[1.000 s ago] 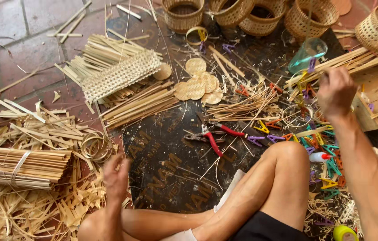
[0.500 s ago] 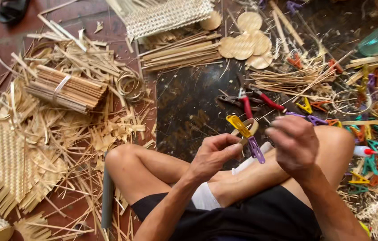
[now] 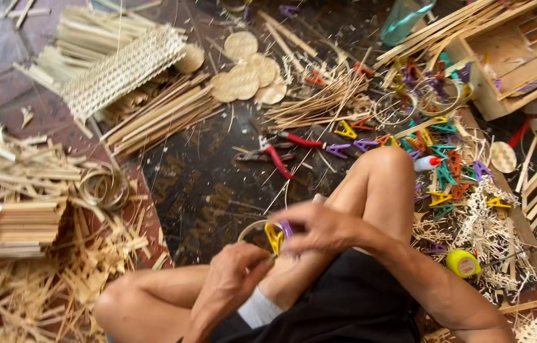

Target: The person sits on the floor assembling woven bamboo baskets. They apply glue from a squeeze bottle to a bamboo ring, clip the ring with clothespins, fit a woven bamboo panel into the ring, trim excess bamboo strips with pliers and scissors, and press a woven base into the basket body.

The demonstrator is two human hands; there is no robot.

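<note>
Hands drawn closer together, left hand point(image 3: 233, 274) steadying bamboo ring point(image 3: 257, 234), right hand point(image 3: 319, 227) pinching purple clip point(image 3: 286, 228)

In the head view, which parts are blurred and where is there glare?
Head view: the right hand and left hand are motion-blurred around the thin ring with yellow and purple clips; the red-handled pliers look sharper; the dark mat shows soft sheen, no harsh glare; lighting is even daylight.

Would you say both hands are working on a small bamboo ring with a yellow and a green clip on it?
Not quite: in the head view, the left hand and right hand work on the bamboo ring, but its clips are yellow and purple, not green.
</note>
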